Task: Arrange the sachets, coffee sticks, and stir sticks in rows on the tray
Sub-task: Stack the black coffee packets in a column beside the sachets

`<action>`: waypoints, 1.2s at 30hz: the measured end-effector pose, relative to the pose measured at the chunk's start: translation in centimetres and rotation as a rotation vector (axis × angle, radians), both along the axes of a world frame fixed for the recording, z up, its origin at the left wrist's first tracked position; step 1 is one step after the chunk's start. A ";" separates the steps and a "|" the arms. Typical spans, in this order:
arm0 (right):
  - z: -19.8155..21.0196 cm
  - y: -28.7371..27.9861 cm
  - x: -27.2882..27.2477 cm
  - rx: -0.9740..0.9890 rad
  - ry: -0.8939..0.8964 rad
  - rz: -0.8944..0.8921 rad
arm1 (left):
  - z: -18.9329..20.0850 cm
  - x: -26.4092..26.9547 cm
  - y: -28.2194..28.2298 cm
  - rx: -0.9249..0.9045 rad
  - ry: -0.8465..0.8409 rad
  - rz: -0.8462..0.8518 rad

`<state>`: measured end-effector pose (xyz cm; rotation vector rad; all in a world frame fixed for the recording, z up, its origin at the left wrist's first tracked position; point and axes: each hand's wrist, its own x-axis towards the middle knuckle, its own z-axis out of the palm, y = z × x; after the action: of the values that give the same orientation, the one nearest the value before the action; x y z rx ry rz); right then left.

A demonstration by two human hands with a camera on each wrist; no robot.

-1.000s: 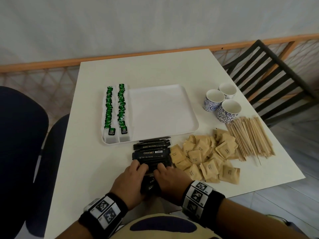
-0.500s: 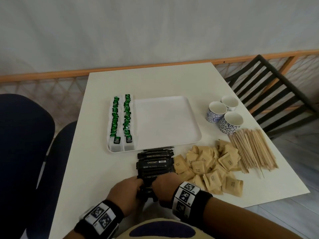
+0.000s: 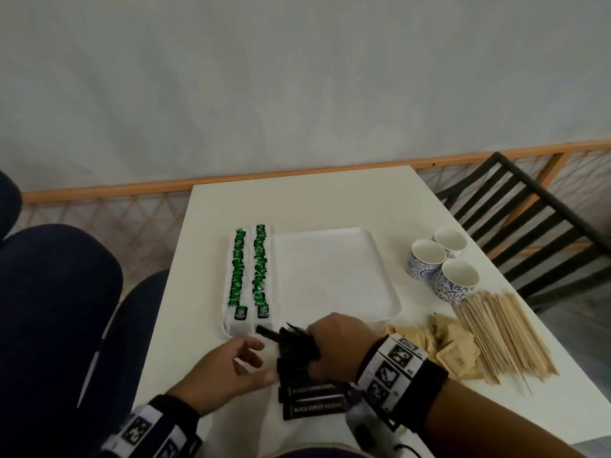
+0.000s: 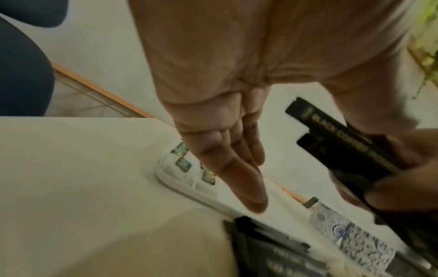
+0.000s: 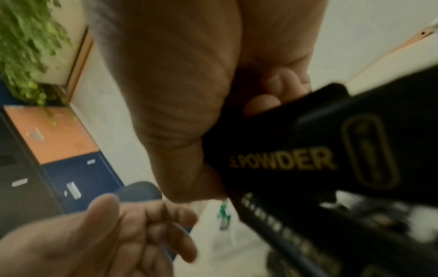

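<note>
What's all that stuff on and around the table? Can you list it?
table: one, white, centre
tray: one, white, mid-table
green-labelled sachets: two rows, along the tray's left side
black coffee sticks: several, on the table near the person, more gripped in the right hand
brown sachets: a loose pile, right of the tray
wooden stir sticks: a heap, far right
cups: three, blue-patterned white, behind the stir sticks
chair: one, black slatted, far right
left hand: open, empty
right hand: grips a bundle of coffee sticks
</note>
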<state>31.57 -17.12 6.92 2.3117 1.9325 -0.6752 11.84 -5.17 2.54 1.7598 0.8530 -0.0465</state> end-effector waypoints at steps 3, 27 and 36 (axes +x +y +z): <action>2.6 3.0 0.4 0.081 0.083 -0.061 | 1.6 2.5 1.0 -0.271 -0.130 -0.029; -4.1 17.7 11.1 0.250 0.470 -0.272 | -0.1 15.2 12.3 -0.947 -0.408 0.637; -7.3 21.2 16.0 0.127 0.173 -0.404 | -0.9 15.0 13.3 -0.916 -0.311 0.787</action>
<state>47.52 4.04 -0.41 2.8481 1.6178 -0.8268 26.83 8.11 1.61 0.4992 1.0142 0.3041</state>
